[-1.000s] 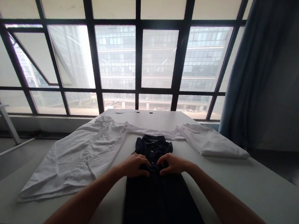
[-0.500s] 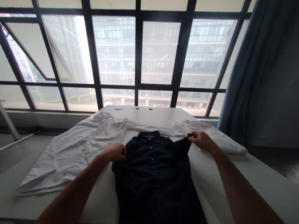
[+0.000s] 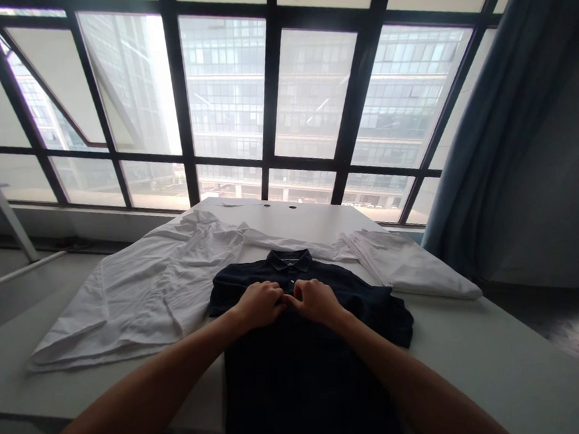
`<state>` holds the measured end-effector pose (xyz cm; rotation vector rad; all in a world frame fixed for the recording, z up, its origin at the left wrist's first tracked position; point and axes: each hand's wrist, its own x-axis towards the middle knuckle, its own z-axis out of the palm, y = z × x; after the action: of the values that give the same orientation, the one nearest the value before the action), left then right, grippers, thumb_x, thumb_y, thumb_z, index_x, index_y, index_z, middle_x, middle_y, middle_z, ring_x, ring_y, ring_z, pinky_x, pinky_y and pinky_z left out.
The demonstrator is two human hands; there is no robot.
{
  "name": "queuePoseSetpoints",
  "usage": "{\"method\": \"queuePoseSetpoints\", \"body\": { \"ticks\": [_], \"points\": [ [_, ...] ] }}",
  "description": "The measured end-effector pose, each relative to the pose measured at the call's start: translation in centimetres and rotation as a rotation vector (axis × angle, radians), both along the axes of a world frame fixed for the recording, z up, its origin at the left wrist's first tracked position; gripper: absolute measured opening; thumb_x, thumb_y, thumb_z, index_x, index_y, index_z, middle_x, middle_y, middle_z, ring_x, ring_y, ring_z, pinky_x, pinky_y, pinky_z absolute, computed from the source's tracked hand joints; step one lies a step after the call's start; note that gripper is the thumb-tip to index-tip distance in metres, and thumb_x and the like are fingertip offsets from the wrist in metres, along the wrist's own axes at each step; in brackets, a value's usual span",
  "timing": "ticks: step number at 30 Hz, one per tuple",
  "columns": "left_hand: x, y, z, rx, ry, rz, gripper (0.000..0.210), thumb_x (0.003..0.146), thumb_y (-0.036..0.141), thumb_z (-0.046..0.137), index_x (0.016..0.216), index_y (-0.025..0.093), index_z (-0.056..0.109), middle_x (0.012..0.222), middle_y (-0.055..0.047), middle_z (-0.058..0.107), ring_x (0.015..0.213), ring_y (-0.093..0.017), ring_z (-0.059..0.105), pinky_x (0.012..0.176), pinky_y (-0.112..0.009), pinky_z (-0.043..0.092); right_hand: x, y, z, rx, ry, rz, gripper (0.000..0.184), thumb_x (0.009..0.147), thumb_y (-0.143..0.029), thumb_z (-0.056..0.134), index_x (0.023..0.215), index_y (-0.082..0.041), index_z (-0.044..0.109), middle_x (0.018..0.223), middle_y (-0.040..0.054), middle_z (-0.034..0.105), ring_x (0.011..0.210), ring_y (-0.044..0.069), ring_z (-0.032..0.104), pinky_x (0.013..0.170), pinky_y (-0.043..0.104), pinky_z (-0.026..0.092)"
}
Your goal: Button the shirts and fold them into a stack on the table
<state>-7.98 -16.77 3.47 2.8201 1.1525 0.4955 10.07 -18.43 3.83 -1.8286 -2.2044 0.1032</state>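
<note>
A dark navy polo shirt lies front up on the white table, collar away from me, its lower part hanging towards me over the near edge. My left hand and my right hand meet at the front placket, just below the collar. Fingers of both are closed in a pinch on the cloth there, thumbs almost touching. A button shows just above them; what lies under the fingertips is hidden. The short sleeves lie spread to either side, the right one reaching further out.
A rumpled white garment covers the table's left side. At the right lies a folded white garment. The white table extends to a large black-framed window. A blue-grey curtain hangs at the right.
Both hands have let go of the shirt's sides and come together at its placket. The right sleeve, held up before, now lies on the table.
</note>
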Motion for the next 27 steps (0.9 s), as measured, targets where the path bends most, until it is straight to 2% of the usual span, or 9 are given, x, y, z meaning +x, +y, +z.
{"method": "queuePoseSetpoints", "body": {
  "ticks": [3, 7, 9, 11, 13, 15, 19, 23, 27],
  "points": [
    [0.3, 0.5, -1.1, -0.030, -0.004, 0.017, 0.018, 0.086, 0.032, 0.060, 0.092, 0.019, 0.072, 0.097, -0.008, 0.067, 0.091, -0.024, 0.066, 0.083, -0.032, 0.050, -0.6, 0.1, -0.9, -0.063, -0.038, -0.023, 0.031, 0.087, -0.050, 0.056, 0.084, -0.021, 0.068, 0.085, 0.0101, 0.073, 0.082, 0.027, 0.069, 0.070, 0.032, 0.047],
    [-0.1, 1.0, -1.5, -0.050, -0.027, 0.019, 0.019, 0.086, 0.035, 0.061, 0.094, 0.021, 0.072, 0.100, -0.007, 0.068, 0.090, -0.023, 0.067, 0.081, -0.030, 0.050, -0.2, 0.5, -0.8, -0.069, 0.002, -0.052, 0.019, 0.085, -0.034, 0.057, 0.079, -0.019, 0.068, 0.086, 0.0100, 0.074, 0.084, 0.025, 0.069, 0.070, 0.030, 0.048],
    [0.0, 1.0, -1.5, -0.052, -0.050, 0.029, 0.022, 0.087, 0.037, 0.061, 0.098, 0.021, 0.072, 0.100, -0.007, 0.069, 0.090, -0.024, 0.067, 0.080, -0.031, 0.049, 0.0, 0.6, -0.7, -0.094, 0.157, -0.033, 0.016, 0.084, -0.028, 0.056, 0.075, -0.018, 0.065, 0.077, 0.0084, 0.072, 0.076, 0.023, 0.070, 0.066, 0.028, 0.049],
    [0.1, 0.9, -1.5, -0.062, -0.095, 0.034, 0.024, 0.089, 0.037, 0.058, 0.101, 0.021, 0.071, 0.100, -0.007, 0.070, 0.090, -0.025, 0.067, 0.079, -0.031, 0.049, 0.3, 0.6, -0.6, -0.162, 0.419, 0.024, 0.015, 0.085, -0.026, 0.053, 0.075, -0.018, 0.062, 0.067, 0.0047, 0.069, 0.065, 0.020, 0.069, 0.059, 0.026, 0.050],
    [0.3, 0.8, -1.5, -0.088, -0.157, 0.031, 0.022, 0.090, 0.034, 0.057, 0.098, 0.020, 0.072, 0.097, -0.006, 0.072, 0.089, -0.024, 0.068, 0.078, -0.030, 0.049, 0.6, 0.5, -0.7, -0.234, 0.667, 0.072, 0.013, 0.086, -0.025, 0.052, 0.079, -0.018, 0.059, 0.063, 0.0011, 0.066, 0.060, 0.018, 0.068, 0.054, 0.025, 0.051],
    [0.4, 0.6, -1.4, -0.119, -0.218, 0.034, 0.019, 0.088, 0.031, 0.057, 0.093, 0.021, 0.073, 0.094, -0.005, 0.073, 0.086, -0.022, 0.068, 0.077, -0.028, 0.048, 0.9, 0.3, -0.7, -0.307, 0.788, 0.069, 0.007, 0.084, -0.023, 0.055, 0.079, -0.018, 0.058, 0.063, -0.0007, 0.065, 0.060, 0.017, 0.069, 0.051, 0.023, 0.051],
    [0.5, 0.3, -1.2, -0.169, -0.268, 0.060, 0.018, 0.084, 0.029, 0.060, 0.093, 0.022, 0.074, 0.092, -0.003, 0.074, 0.082, -0.020, 0.068, 0.073, -0.026, 0.047, 1.3, 0.0, -0.6, -0.456, 0.798, 0.038, 0.008, 0.080, -0.017, 0.058, 0.072, -0.017, 0.056, 0.060, -0.0018, 0.065, 0.055, 0.014, 0.067, 0.048, 0.020, 0.050],
    [0.4, 0.4, -1.4, -0.203, -0.304, 0.076, 0.020, 0.085, 0.027, 0.058, 0.095, 0.022, 0.074, 0.091, -0.002, 0.074, 0.080, -0.019, 0.067, 0.069, -0.025, 0.046, 1.7, 0.0, -0.5, -0.457, 0.839, 0.104, 0.008, 0.081, -0.018, 0.057, 0.073, -0.016, 0.056, 0.060, -0.0020, 0.065, 0.052, 0.012, 0.065, 0.046, 0.018, 0.048],
    [0.5, 0.6, -2.1, -0.207, -0.359, 0.020, 0.019, 0.084, 0.025, 0.057, 0.096, 0.020, 0.072, 0.090, -0.002, 0.073, 0.077, -0.017, 0.064, 0.068, -0.024, 0.044, 1.7, 0.4, -1.0, -0.457, 0.782, 0.104, 0.011, 0.080, -0.016, 0.053, 0.069, -0.016, 0.053, 0.060, -0.0027, 0.063, 0.047, 0.010, 0.062, 0.040, 0.015, 0.042]
  ]
}}
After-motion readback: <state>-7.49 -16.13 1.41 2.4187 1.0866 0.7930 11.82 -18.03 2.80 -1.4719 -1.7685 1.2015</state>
